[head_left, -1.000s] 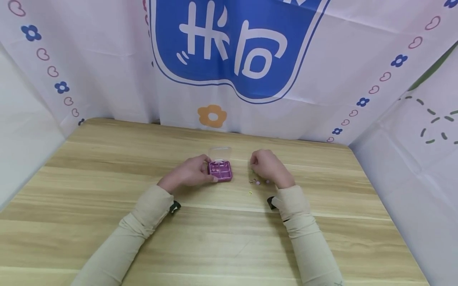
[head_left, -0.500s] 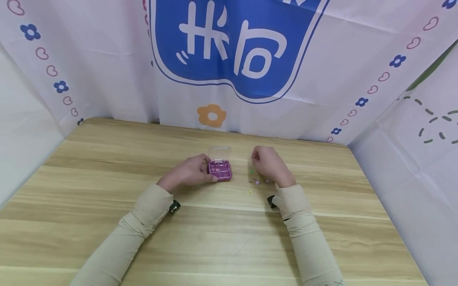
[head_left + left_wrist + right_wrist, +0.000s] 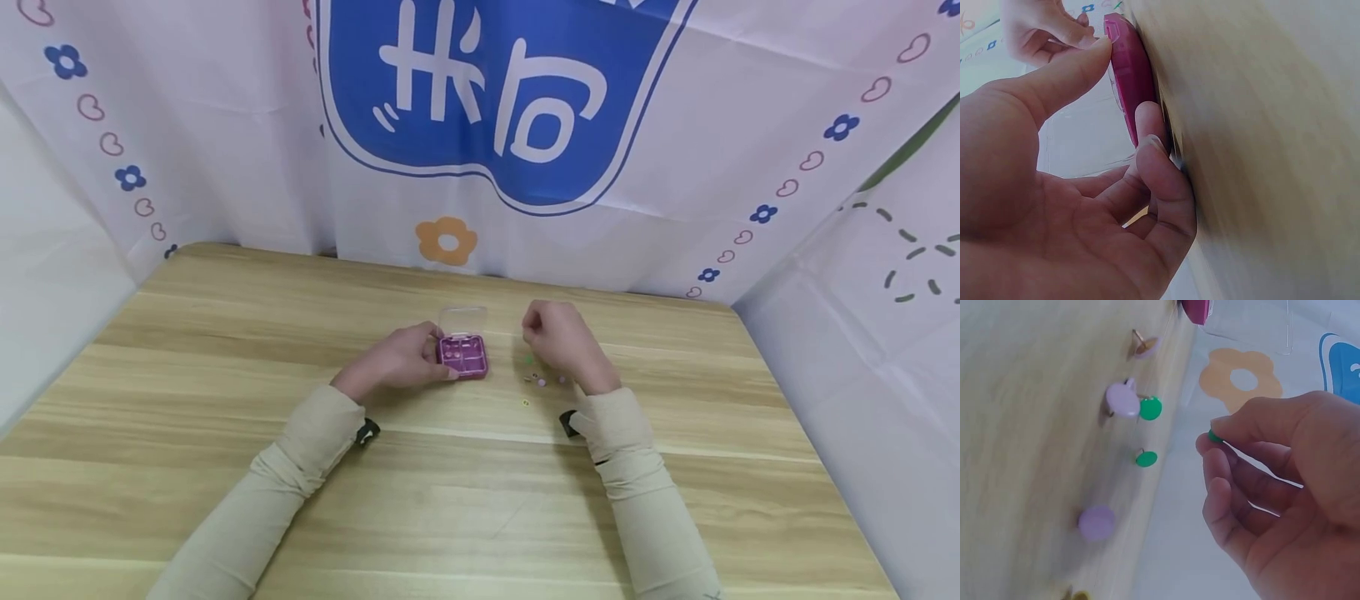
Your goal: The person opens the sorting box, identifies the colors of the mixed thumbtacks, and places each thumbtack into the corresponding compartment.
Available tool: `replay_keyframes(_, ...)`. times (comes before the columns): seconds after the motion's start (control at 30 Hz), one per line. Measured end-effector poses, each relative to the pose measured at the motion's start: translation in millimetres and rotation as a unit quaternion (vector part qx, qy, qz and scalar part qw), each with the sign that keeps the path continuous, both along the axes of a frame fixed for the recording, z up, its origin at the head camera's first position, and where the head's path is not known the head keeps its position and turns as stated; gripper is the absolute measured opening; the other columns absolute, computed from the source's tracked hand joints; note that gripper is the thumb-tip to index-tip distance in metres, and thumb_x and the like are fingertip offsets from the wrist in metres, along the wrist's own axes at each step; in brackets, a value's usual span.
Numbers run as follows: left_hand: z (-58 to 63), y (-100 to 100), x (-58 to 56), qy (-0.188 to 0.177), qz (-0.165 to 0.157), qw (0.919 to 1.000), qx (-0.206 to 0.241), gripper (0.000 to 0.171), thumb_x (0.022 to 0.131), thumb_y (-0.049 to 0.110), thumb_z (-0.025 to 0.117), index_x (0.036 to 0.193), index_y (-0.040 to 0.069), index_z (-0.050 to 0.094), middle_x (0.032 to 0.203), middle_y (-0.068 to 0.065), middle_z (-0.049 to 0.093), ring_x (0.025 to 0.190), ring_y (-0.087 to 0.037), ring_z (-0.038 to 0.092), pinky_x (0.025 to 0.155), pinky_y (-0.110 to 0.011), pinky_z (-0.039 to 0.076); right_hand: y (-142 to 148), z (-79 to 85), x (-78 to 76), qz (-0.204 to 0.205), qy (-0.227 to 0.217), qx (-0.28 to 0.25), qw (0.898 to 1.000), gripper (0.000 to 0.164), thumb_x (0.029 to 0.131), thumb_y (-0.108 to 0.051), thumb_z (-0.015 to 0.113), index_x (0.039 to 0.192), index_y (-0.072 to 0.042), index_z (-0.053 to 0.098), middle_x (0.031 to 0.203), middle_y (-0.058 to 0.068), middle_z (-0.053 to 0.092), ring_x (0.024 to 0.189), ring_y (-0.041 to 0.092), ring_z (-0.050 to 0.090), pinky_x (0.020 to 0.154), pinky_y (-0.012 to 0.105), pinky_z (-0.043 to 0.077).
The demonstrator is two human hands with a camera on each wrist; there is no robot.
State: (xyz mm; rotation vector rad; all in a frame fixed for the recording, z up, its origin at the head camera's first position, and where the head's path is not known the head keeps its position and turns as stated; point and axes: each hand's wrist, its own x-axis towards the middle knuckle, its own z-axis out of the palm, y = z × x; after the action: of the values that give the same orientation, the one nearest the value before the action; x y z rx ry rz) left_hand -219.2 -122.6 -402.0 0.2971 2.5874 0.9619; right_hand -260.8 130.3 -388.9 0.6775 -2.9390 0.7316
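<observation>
Wood tabletop [image 3: 450, 517], printed cloth [image 3: 247, 167] behind. I see a green tack [image 3: 1214, 435] pinched at the right hand's [image 3: 561, 337] thumb and fingertip, off the surface near loose tacks [image 3: 1124, 400]; left hand [image 3: 405, 358] grips the open magenta box [image 3: 1130, 69].

We have a gap between the box [image 3: 474, 374] and the right hand [image 3: 558, 340]; the raised lid [image 3: 462, 320] apparently blocks the box's far side.
</observation>
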Motion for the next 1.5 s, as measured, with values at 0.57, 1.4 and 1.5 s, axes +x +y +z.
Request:
replay_keyframes(0.57,-0.8,-0.9,0.2,0.000,-0.004,0.9999,0.011,0.066,0.078,0.032,0.076,0.127,0.002,0.042,0.082,-0.009,0.062,0.069,-0.020,0.056,0.063,-0.035,0.049,-19.3,4.4,8.8,0.049,-0.001,-0.008,0.999,0.008,0.082,-0.001,0.063,0.087,-0.004,0.069,0.083,0.003,0.066,0.076,0.013,0.058,0.071,0.030,0.053)
replay_keyframes(1.4,0.2,-0.9,-1.1,0.008,-0.014,0.9999,0.006,0.066,0.078,0.034,0.075,0.126,0.002,0.044,0.080,-0.009,0.062,0.067,-0.020,0.056,0.059,-0.034,0.048,-46.2,-6.3,15.9,0.124,0.022,0.010,0.992,0.013,0.082,-0.003,0.069,0.093,-0.009,0.074,0.091,0.002,0.072,0.077,0.007,0.060,0.072,0.025,0.052)
replay_keyframes(1.5,-0.6,-1.1,-1.0,0.011,-0.015,0.9998,0.005,0.067,0.078,0.034,0.075,0.127,0.002,0.043,0.080,-0.008,0.063,0.067,-0.020,0.057,0.059,-0.034,0.048,-46.7,-6.3,16.4,0.126,0.026,0.008,0.992,0.014,0.082,-0.002,0.070,0.093,-0.008,0.074,0.091,0.002,0.072,0.077,0.007,0.061,0.072,0.025,0.052)
